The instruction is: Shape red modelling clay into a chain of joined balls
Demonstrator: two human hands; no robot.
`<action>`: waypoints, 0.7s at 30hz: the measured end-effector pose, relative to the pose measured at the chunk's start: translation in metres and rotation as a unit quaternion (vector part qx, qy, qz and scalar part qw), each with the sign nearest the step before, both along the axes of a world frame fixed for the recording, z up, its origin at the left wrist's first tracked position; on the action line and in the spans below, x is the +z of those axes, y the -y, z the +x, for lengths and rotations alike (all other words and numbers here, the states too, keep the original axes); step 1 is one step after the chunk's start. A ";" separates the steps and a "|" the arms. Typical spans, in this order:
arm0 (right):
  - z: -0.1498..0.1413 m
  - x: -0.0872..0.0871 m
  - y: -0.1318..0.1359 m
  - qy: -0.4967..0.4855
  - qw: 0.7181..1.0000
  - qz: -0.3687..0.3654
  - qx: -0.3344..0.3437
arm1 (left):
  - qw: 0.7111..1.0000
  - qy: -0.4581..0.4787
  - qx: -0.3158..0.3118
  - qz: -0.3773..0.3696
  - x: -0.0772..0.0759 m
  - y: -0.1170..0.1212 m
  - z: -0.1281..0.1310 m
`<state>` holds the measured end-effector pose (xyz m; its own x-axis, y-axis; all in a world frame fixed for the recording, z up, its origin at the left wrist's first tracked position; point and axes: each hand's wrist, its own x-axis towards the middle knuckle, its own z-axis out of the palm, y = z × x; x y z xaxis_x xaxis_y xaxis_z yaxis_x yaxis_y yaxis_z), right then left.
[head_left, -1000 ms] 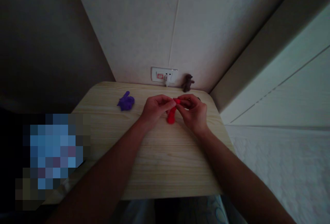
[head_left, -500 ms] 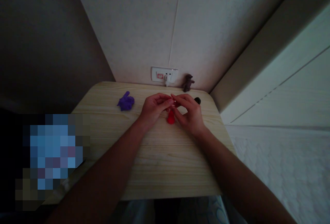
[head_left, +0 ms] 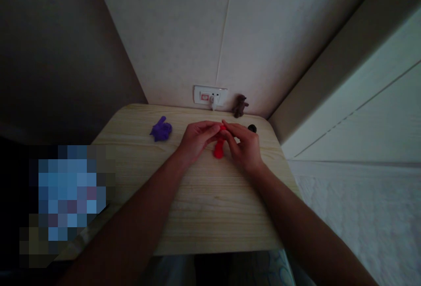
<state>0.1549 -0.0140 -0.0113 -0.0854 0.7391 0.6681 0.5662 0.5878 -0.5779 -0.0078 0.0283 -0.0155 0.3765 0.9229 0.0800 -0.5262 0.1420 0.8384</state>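
Note:
My left hand (head_left: 197, 137) and my right hand (head_left: 242, 142) meet above the middle of the table, fingertips close together. Between them both pinch a small piece of red clay (head_left: 222, 127), partly covered by the fingers. Just below the fingertips, a longer red clay lump (head_left: 219, 151) shows, wider at its lower end; I cannot tell whether it joins the pinched piece. Off to the left lies a purple clay lump (head_left: 161, 130) with a stub pointing up. Past my right hand sits a small round black lump (head_left: 252, 128).
The wooden table (head_left: 210, 216) stands against a wall with a socket and plug (head_left: 210, 96). A dark brown clay figure (head_left: 240, 105) stands upright at the back edge. A pale cabinet (head_left: 345, 115) rises on the right. A blurred-out patch (head_left: 72, 185) covers the lower left.
My right hand's fingers have closed in toward the left ones, and red clay now shows between the fingertips. More of the red lump below is visible. The other objects stay put.

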 end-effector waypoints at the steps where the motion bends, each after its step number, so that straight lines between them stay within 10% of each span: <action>1: 0.000 0.000 0.000 -0.003 1.000 0.003 -0.006 | 1.000 0.004 -0.003 -0.003 0.000 0.000 0.000; 21: -0.006 0.021 0.008 0.006 0.998 0.067 0.007 | 0.999 0.034 0.004 -0.027 0.013 0.003 -0.001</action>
